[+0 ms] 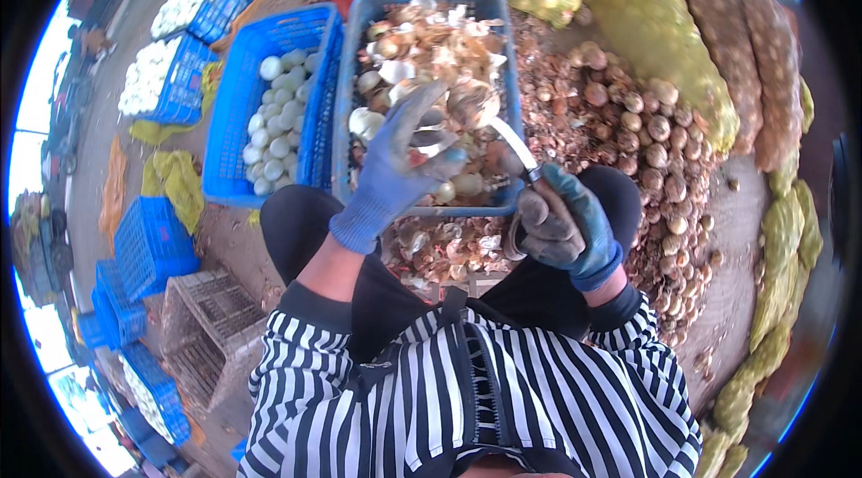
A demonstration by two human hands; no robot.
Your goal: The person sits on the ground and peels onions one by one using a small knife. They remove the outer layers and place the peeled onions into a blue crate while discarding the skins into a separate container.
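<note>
My left hand, in a blue knit glove, is over the blue crate of onions and skins with its fingers spread. An unpeeled onion is just beyond its fingertips, close to the blade's tip; whether the hand touches it cannot be told. My right hand, in a stained blue-green glove, is closed around the handle of a curved-blade knife. The blade points up and left over the crate. Beneath it lie onion skins and several onions, some partly peeled.
A blue plastic crate of peeled onions stands left. Unpeeled onions are heaped on the ground at right, below yellow mesh sacks. Further left are filled crates, empty-looking blue crates and a weathered slatted crate.
</note>
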